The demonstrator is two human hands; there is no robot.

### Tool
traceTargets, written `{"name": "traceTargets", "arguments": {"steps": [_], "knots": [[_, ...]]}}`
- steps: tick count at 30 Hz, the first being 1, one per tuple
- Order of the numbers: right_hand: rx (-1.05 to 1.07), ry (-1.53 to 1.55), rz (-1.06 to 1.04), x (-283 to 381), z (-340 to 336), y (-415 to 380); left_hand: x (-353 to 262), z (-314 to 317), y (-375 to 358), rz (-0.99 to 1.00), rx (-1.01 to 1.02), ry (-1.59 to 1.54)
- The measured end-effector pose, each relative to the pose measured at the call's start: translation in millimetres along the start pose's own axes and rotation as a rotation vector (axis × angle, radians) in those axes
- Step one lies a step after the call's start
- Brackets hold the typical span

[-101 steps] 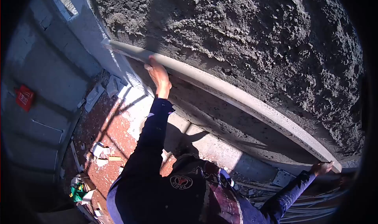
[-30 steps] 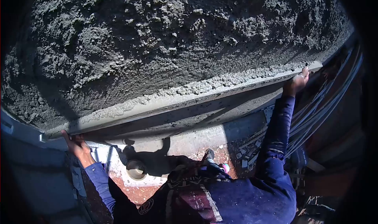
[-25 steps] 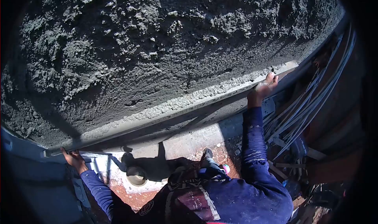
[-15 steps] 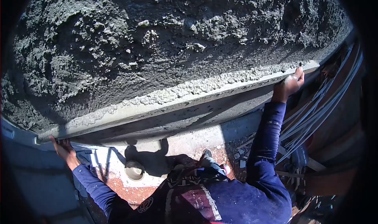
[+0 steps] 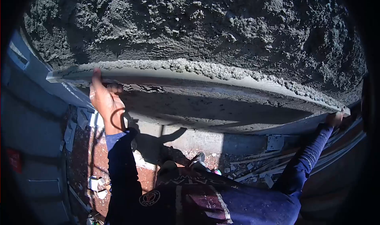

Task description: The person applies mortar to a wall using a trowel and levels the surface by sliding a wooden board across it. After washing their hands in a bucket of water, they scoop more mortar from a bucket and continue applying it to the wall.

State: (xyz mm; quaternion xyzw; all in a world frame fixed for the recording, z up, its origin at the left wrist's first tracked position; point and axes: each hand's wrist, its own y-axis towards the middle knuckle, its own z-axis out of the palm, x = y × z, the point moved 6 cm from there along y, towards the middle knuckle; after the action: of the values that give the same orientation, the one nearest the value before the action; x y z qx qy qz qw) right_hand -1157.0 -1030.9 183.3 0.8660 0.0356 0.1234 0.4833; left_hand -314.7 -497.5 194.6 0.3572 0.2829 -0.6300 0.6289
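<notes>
A long straightedge [image 5: 158, 73] lies against a wall of rough wet mortar [image 5: 190, 29]. Lumpy scraped mortar [image 5: 221, 70] is heaped along its upper edge. Near the bar's left end, my left hand [image 5: 106, 100] grips it from below, thumb up on the front face and fingers curled beneath. My right hand [image 5: 335, 119] is closed round the far right end, partly in shade. Below the bar, a smoother grey band of wall [image 5: 213, 108] shows in shadow.
White rubble pieces [image 5: 99, 185] lie on the reddish floor at lower left. Long thin strips [image 5: 261, 167] and broken bits are on the floor at right. A blue-grey wall [image 5: 35, 118] stands at left. My shadow falls on the lower wall and floor.
The straightedge's left end has gone up in view and its right end down. My left hand now sits further in from the left end, with its thumb on the front face.
</notes>
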Motion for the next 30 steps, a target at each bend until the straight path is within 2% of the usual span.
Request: {"name": "traceTargets", "arguments": {"steps": [1,2,3,4,5,6,7,8,9,11,12,14,15,16,18,20,22,24,25,26,28,30], "knots": [[-0.037,-0.171,-0.019,30.0,-15.8,-21.5,-4.1,-14.6,-0.5,-0.006,-0.038,0.024],[-0.045,-0.050,0.140,49.4,-26.4,-42.4,-9.2,-30.6,1.0,-0.013,-0.068,0.052],[0.019,0.636,0.475,62.8,-20.1,-65.1,-11.7,-55.8,8.7,-0.020,-0.111,0.078],[-0.162,1.269,0.874,82.6,-16.6,-94.6,-12.7,-81.1,21.0,-0.026,-0.149,0.105],[-0.240,1.325,0.838,136.8,-35.6,-112.9,-15.3,-99.2,34.1,-0.022,-0.149,0.114],[-0.207,1.336,0.846,145.0,-26.6,-136.9,-18.5,-118.3,47.1,-0.016,-0.153,0.125],[-0.282,1.319,0.887,179.9,-34.1,-155.3,-20.6,-132.5,60.9,-0.007,-0.083,0.113],[-0.277,1.266,1.011,204.4,-37.8,-179.2,-21.2,-143.1,75.5,0.003,-0.017,0.095],[-0.305,1.205,0.949,195.6,-15.9,-202.5,-19.1,-155.3,88.9,-0.004,-0.018,0.100],[-0.275,1.179,0.978,210.9,9.1,-247.7,-9.3,-183.6,114.7,-0.041,-0.100,0.164],[-0.247,1.241,1.031,254.8,-7.0,-259.0,-0.1,-194.8,131.9,-0.057,-0.107,0.174],[-0.222,1.158,1.082,273.8,4.9,-289.7,25.0,-220.5,168.7,-0.077,-0.055,0.191],[-0.208,1.002,1.085,271.6,18.4,-306.0,34.3,-222.4,179.4,-0.102,0.024,0.195],[-0.135,0.481,0.782,261.6,29.0,-317.5,46.6,-223.0,190.7,-0.130,0.109,0.198],[-0.149,0.389,0.720,271.1,38.0,-323.9,70.9,-239.5,224.1,-0.147,0.096,0.249],[-0.187,0.649,0.982,322.9,-7.0,-286.0,78.1,-218.6,223.4,-0.125,0.101,0.267],[-0.157,0.589,0.919,326.8,-8.9,-273.7,68.5,-208.2,222.5,-0.075,0.076,0.273],[-0.285,0.704,0.954,322.5,-13.7,-252.1,65.3,-194.8,217.4,-0.126,0.099,0.271],[-0.330,0.754,0.956,318.5,-13.9,-240.8,57.1,-183.6,205.3,-0.114,0.034,0.254],[-0.332,0.757,0.952,312.7,-16.2,-228.2,57.3,-191.4,219.4,-0.105,0.061,0.272],[-0.415,0.823,0.894,294.5,-23.2,-189.6,34.2,-159.8,199.5,-0.046,0.042,0.241],[-0.509,1.018,0.875,263.0,-23.4,-145.6,6.0,-118.6,177.8,-0.026,0.013,0.233]]}}
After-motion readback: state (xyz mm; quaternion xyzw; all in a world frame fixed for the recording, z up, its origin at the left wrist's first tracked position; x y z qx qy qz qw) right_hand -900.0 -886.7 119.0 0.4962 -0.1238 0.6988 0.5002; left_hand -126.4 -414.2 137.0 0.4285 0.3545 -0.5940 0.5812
